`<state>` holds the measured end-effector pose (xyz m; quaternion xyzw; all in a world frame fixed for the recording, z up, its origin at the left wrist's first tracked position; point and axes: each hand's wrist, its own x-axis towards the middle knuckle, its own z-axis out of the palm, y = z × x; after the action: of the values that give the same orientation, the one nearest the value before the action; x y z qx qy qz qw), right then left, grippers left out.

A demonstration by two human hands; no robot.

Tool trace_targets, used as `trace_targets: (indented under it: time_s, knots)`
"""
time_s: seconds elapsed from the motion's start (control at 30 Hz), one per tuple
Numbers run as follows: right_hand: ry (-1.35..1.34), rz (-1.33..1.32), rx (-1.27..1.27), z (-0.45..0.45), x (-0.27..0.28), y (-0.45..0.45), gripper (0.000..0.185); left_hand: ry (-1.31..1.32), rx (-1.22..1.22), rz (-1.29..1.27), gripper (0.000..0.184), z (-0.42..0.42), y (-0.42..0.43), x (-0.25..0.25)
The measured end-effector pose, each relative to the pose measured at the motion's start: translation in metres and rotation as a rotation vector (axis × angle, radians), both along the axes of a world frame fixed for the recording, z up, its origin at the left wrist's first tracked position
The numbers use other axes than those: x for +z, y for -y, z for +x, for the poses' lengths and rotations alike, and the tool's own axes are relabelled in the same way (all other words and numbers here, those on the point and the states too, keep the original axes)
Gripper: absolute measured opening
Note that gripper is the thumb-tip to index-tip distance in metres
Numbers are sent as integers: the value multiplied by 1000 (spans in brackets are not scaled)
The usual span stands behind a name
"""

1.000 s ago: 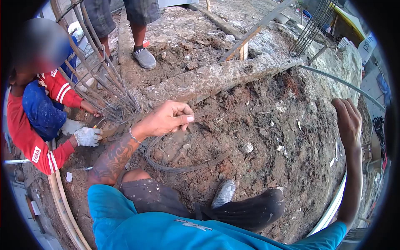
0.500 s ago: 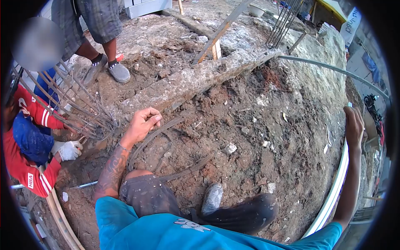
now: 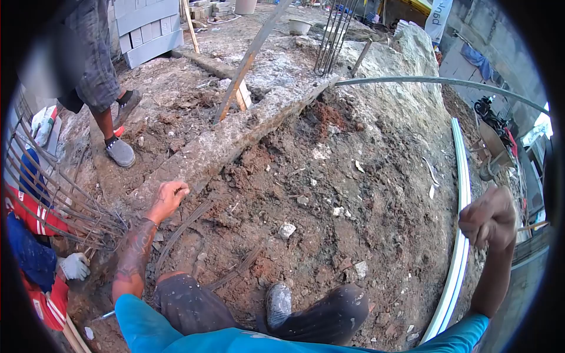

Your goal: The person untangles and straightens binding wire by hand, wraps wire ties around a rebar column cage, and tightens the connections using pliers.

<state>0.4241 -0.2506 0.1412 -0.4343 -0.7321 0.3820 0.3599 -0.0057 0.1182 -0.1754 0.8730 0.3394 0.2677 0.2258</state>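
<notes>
My left hand (image 3: 170, 199) is closed, thumb against the fingers, above the muddy ground beside the concrete beam (image 3: 235, 134). Whatever it pinches is too small to make out. My right hand (image 3: 489, 217) is curled into a fist at the far right, in front of the long white strips (image 3: 456, 259); its contents are hidden. Below my left hand lies a bundle of thin wire (image 3: 182, 232), and another wire bundle (image 3: 238, 270) rests on the soil near my knee.
Bent rebar (image 3: 65, 194) stands at the left, where a co-worker's gloved hand (image 3: 75, 266) works low down. Another person stands behind, shoe (image 3: 120, 153) on the soil. A slanted wooden plank (image 3: 247, 65) rises from the beam. A long grey bar (image 3: 435, 80) crosses the back right.
The view has shifted, showing more of the background. My right hand has turned from hanging fingers into a fist and sits lower. My left hand stays closed, now lower and farther left in view.
</notes>
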Motion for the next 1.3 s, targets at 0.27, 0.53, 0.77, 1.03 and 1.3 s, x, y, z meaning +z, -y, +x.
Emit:
trace_targets:
  time_s: [0.27,0.53,0.77,1.03,1.3]
  knots:
    - [1212,-981,8,52,-122,0,14,536,111,-382,15,-1,37,43]
    - [345,258,-972,65,-14,-14,26,230,74,101,13,20,32,5]
    - [596,-1290,456,-23,-104,-7,26,284,154,154,13,11,-13,18]
    - [863,483,-1128,121,11,-10,21,205,-117,108,14,17,49,-2]
    - [842,-933,309,-19,-55,-10,26,216,257,404,10,-49,-23,24]
